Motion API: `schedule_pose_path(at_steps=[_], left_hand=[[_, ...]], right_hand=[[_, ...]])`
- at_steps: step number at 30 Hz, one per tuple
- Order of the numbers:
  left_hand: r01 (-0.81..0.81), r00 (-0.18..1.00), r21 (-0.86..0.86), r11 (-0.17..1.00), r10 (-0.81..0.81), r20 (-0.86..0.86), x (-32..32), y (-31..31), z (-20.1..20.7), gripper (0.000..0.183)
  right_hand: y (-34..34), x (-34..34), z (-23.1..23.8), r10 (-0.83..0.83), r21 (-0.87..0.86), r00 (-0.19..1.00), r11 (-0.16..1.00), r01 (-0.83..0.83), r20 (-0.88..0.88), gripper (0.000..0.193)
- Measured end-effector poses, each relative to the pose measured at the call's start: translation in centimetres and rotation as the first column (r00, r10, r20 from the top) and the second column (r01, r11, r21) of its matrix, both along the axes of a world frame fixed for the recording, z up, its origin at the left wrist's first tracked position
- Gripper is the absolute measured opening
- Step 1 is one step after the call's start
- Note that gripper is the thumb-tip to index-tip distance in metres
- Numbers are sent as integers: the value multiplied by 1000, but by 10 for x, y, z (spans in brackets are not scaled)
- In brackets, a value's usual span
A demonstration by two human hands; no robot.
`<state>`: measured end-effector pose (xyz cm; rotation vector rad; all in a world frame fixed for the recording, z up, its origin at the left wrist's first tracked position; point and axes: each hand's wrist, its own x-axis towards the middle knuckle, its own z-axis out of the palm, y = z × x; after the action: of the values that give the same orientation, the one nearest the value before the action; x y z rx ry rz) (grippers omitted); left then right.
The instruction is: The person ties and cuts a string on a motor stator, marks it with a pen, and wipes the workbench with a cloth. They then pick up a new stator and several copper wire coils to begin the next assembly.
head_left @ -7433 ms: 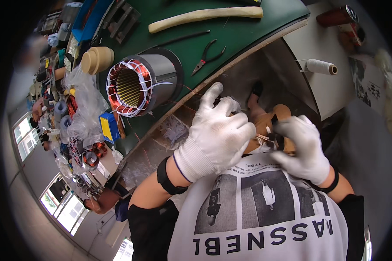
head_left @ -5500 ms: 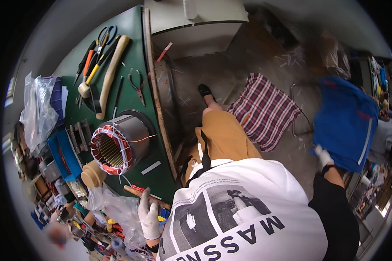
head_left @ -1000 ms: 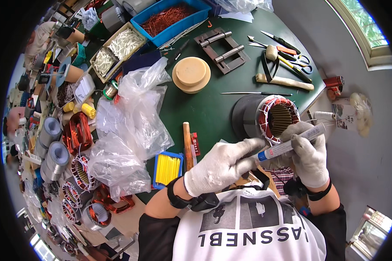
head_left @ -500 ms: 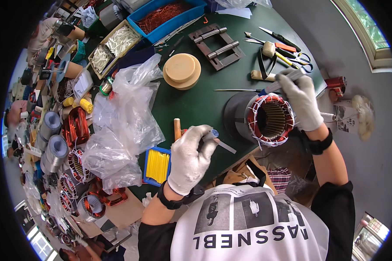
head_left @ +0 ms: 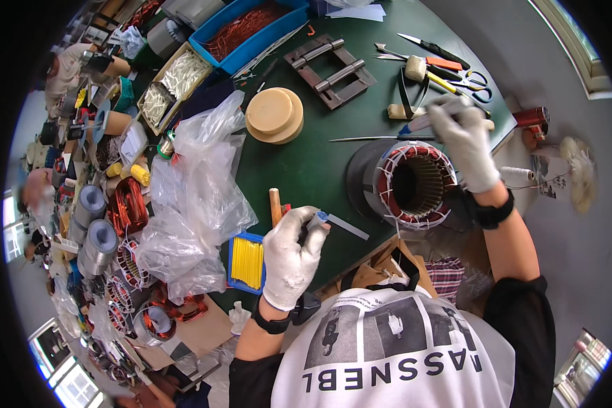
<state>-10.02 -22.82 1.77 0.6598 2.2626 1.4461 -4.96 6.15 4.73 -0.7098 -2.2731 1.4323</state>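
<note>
A small blue cap point(head_left: 321, 216) is pinched between the thumb and fingertips of my left hand point(head_left: 291, 255), white-gloved and raised over the near table edge. My right hand point(head_left: 464, 136), also gloved and smeared by motion, closes around a pale tube with a blue tip point(head_left: 418, 124); its fingers hide the rear part. Just below and left of that hand lies a motor stator point(head_left: 387, 183) on its side, its open end toward me. Red windings laced with white cord ring its bore. A pale flat strip point(head_left: 348, 227) lies beside my left hand.
Scissors point(head_left: 474, 85), a knife point(head_left: 432, 49) and a mallet point(head_left: 415, 69) lie at the far right. A metal frame point(head_left: 330, 71) and a round beige block point(head_left: 274, 115) stand mid-table. Plastic bags point(head_left: 194, 197) and a blue tray of yellow strips point(head_left: 232, 280) are at left.
My right hand and the blue-tipped tube have moved away from the stator's rim, toward the far side. My left hand has dropped slightly, still pinching the cap. The whole view has shifted a little.
</note>
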Motion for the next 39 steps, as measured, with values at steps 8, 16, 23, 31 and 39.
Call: schedule_pose_path(at_steps=[8, 16, 23, 31, 39], left_hand=[[-75, 990, -4, 997, 75, 119, -11, 0, 12, 15], [8, 990, -73, 997, 2, 139, -13, 20, 12, 14], [70, 994, -70, 995, -63, 90, -6, 24, 11, 23], [124, 992, -35, 992, -125, -14, -1, 20, 26, 15], [236, 971, 38, 971, -234, -55, 2, 38, 57, 18]], right_hand=[[-37, 133, 59, -214, -262, 826, 961, 83, -521, 8], [-59, 162, -12, -420, 3, 907, 907, 421, -18, 10], [-54, 164, -32, -358, 180, 931, 914, 364, -67, 12], [-64, 163, 29, -360, -175, 933, 920, 350, -28, 12], [-96, 97, 61, -215, -574, 956, 816, 65, -198, 22]])
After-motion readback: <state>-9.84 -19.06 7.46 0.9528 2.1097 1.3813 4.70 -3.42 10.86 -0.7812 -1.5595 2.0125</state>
